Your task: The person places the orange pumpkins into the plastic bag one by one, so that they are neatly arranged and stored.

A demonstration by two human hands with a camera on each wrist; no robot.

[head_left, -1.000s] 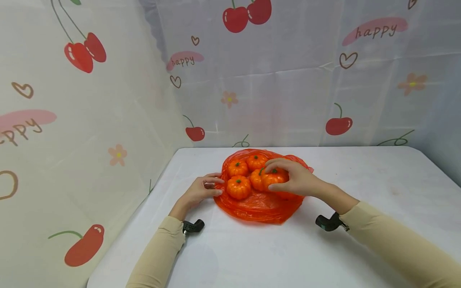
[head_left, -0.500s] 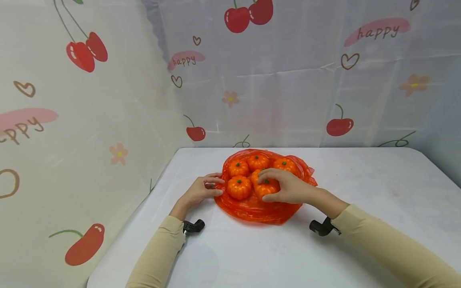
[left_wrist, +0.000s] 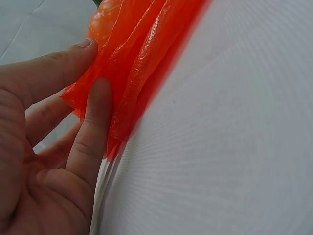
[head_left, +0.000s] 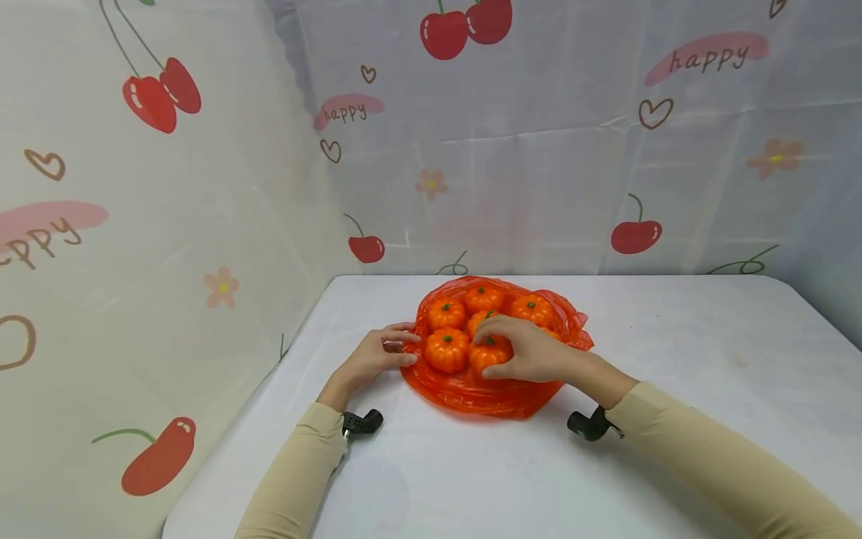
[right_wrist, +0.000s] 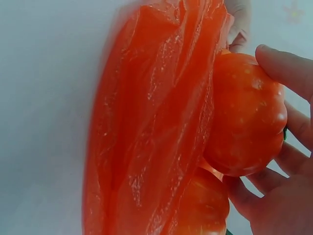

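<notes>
Several small orange pumpkins (head_left: 447, 350) with green stems sit together on a red plastic bag (head_left: 471, 394), which lies spread on the table. With fingers and thumb around its sides, my right hand (head_left: 528, 350) holds the front-middle pumpkin (head_left: 488, 358). That same held pumpkin (right_wrist: 247, 115) rests over the bag's folds in the right wrist view, with another pumpkin (right_wrist: 201, 203) beside it. My left hand (head_left: 377, 352) lies at the bag's left edge. In the left wrist view its fairly straight fingers (left_wrist: 98, 110) touch the crumpled plastic (left_wrist: 139, 58). My right hand partly hides the pumpkins behind it.
The bag lies towards the back of a white-covered table (head_left: 485, 479). Behind it hangs a white curtain (head_left: 539, 165) printed with cherries, and another printed sheet (head_left: 188, 195) closes off the left side. A black wrist camera (head_left: 589, 424) sits under my right sleeve.
My right hand has moved left and slightly nearer with its pumpkin, bringing it down beside the front-left one. Pumpkins at the right back have come into sight. My left hand has stayed put.
</notes>
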